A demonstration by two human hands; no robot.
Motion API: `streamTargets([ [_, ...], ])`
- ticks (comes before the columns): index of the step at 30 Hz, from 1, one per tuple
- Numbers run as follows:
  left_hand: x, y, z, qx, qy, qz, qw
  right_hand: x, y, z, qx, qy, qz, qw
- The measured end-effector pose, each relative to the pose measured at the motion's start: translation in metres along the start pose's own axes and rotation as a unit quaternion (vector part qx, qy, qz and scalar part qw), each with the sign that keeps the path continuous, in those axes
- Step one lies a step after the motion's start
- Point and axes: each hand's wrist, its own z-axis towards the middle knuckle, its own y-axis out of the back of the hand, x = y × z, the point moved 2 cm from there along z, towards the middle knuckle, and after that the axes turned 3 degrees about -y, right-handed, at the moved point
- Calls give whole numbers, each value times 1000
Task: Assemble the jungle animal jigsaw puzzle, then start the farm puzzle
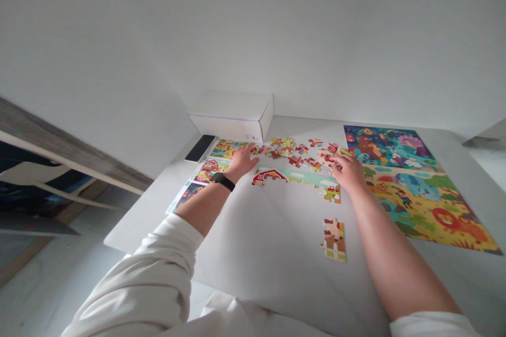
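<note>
On the white table, my left hand [242, 160] rests with fingers spread at the left end of a pile of loose puzzle pieces [294, 160], over the edge of a picture sheet [208, 170]. My right hand [348, 169] is at the right end of the pile, thumb and fingers pinched together; what lies between them is too small to make out. Below the pile is a joined puzzle strip [304, 175] with a red barn at its left and a green vehicle at its right. A separate joined section [334, 240] lies nearer to me.
A white box [231, 113] stands at the back against the wall. A dark phone [200, 148] lies left of the sheet. Two finished-looking puzzle pictures, a dark one [389, 147] and a yellow animal one [429, 208], cover the table's right side.
</note>
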Motion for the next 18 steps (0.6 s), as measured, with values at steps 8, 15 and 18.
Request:
streamTargets([
  [8,-16,-5,-4,5,-49,-93,994,-2,-2,0,3,1,-2,1000],
  [15,-29,-4,-6,-6,-94,-57,994,0,-1,0,-6,7,-1,1000],
  [18,-34,-6,-3,-3,-116,-27,993,1,-1,0,-4,2,-1,1000],
])
